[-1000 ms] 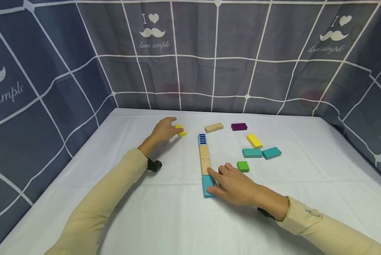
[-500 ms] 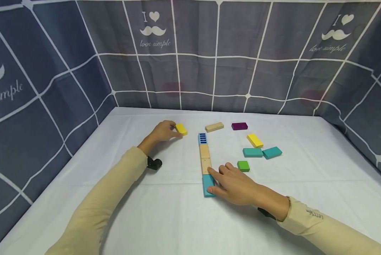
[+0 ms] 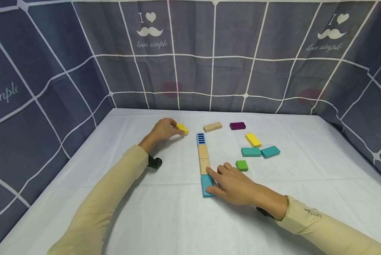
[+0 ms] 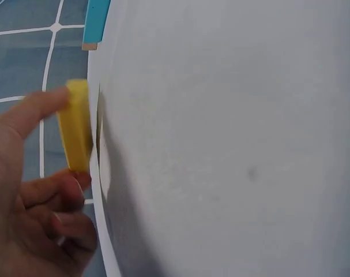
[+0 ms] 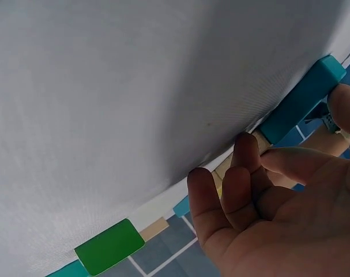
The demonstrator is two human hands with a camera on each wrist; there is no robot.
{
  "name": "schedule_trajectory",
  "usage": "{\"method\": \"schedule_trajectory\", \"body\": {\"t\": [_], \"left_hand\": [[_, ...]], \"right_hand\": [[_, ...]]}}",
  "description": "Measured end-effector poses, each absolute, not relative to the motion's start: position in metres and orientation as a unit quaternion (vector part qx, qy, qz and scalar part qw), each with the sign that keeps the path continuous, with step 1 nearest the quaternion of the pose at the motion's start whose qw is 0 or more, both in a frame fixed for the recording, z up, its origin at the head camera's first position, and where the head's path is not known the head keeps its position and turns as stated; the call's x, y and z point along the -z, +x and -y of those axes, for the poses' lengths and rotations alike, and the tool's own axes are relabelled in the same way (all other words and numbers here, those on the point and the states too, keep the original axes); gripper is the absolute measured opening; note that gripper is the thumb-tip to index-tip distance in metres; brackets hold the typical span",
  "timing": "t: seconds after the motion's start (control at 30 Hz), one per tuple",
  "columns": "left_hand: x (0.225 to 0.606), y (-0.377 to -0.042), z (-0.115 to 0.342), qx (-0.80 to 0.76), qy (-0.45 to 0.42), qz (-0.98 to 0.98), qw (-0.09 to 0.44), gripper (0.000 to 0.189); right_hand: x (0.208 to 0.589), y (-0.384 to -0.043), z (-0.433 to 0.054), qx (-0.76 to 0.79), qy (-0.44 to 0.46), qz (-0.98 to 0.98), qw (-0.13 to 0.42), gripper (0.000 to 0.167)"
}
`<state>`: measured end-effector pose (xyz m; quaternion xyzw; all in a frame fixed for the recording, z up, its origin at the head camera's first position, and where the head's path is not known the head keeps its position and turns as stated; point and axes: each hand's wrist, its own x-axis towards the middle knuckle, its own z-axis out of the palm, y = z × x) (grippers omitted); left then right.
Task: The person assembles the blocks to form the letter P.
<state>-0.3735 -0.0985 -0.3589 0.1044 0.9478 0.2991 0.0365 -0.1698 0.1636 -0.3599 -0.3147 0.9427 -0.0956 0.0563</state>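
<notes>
My left hand [image 3: 165, 129] pinches a yellow block [image 3: 182, 129] by its ends, between thumb and fingertip, at the back left of the table. In the left wrist view, that yellow block [image 4: 76, 126] stands close over the white cloth. A straight row runs away from me: a teal block [image 3: 206, 186], two wooden blocks [image 3: 203, 151] and a blue block with dark bars [image 3: 201, 139]. My right hand [image 3: 233, 184] rests along the near end of the row, its index fingertip on the nearer wooden block and its thumb on the teal one. Its other fingers are loosely bent.
Right of the row lie a green block [image 3: 242, 165], two teal blocks [image 3: 250, 152], another yellow block [image 3: 253, 140] and a purple block [image 3: 237, 126]. A loose wooden block [image 3: 212, 127] is just behind the row. A grey checked curtain [image 3: 190, 71] encloses the table [image 3: 165, 219].
My left fingers have closed onto the ends of the yellow block, which has shifted slightly to the right and turned a little. The right hand and the row stay put.
</notes>
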Motion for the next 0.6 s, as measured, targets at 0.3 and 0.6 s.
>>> {"method": "schedule_trajectory", "body": {"t": [0.3,0.6], "left_hand": [[0.359,-0.382,0.076,-0.371,0.144,-0.916,0.04,0.065],[0.363,-0.388,0.052,-0.363,0.164,-0.915,0.068,0.068]], "right_hand": [[0.359,-0.169,-0.163,0.096,-0.312,-0.943,0.062,0.067],[0.358,-0.168,-0.164,0.096,-0.312,-0.943,0.061,0.067]]}}
